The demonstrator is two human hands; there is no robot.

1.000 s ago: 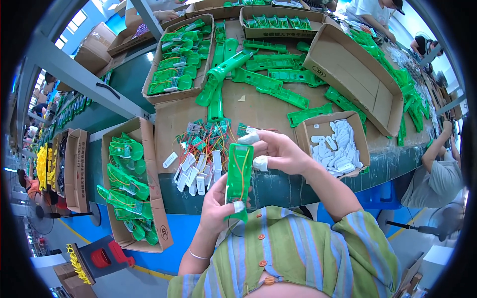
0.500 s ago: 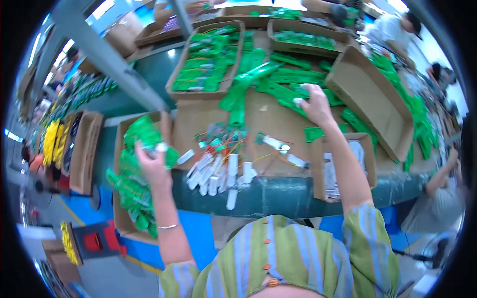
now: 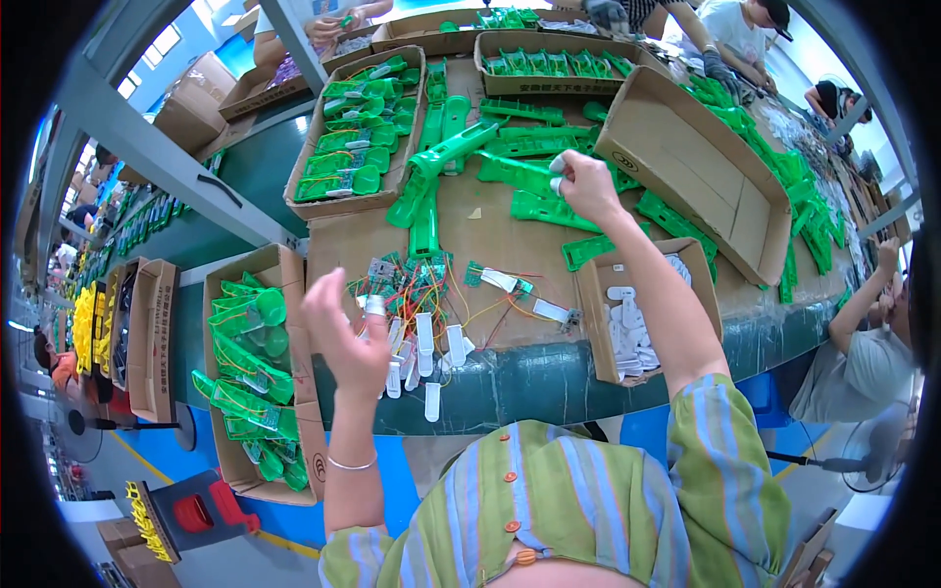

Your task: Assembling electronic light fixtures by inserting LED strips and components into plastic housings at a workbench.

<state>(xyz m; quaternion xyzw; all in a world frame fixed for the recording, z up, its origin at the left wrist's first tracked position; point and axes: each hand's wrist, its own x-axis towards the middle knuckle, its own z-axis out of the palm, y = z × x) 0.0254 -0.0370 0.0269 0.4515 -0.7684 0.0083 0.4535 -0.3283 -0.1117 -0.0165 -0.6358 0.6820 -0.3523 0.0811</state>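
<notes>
Beside the carton of wired green housings, I see the left hand spread and empty, near a tangle of circuit boards. Farther right, a long green plastic shell lies on the cardboard, at the bent, white-capped fingertips of the right hand; whether they've closed on it I can't tell. It looks light, stiff, slick; I'd pinch its long edges, gently on thin walls

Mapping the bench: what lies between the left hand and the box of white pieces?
Wired circuit boards and white strips, as the head view shows.
</notes>
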